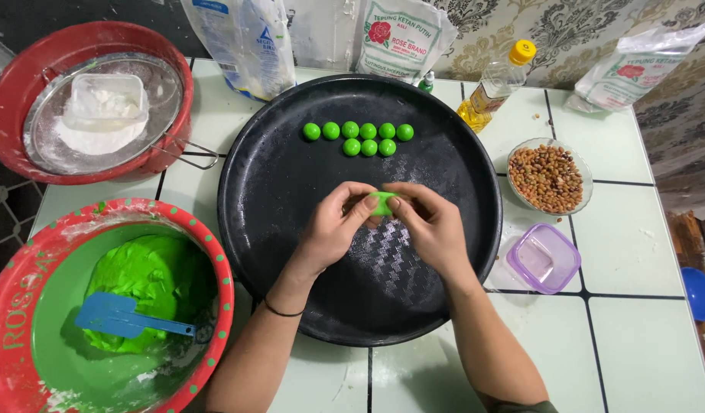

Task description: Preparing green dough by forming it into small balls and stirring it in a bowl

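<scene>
Partly hidden between the fingers: a small piece of green dough [382, 203], only its top showing, shape underneath hard to make out. Held above the middle of a round black tray [291, 229] on a white tiled table [643, 336]. Cut off by the frame: four bags at the far edge, a blue object at the right edge, part of the red spotted bowl [215, 260] at lower left.

Counted on the tray's far side: nine green balls [359, 138], six in one row, three in a second row just behind it toward the hands.

Left hand [333, 226] curled narrow, thumb and fingertips pinching the dough from the left, a thin black band on the wrist. Right hand [433, 226] likewise closed around the same piece from the right, fingertips of both hands touching.

Also in view: one lump of green dough [150, 279] in the spotted bowl under a blue scraper [112, 313]; one red basin [16, 99] holding a sieve [165, 84] of white flour and a clear tub; one oil bottle [496, 84]; one glass dish of peanuts [547, 177]; one purple-rimmed box [544, 258].
</scene>
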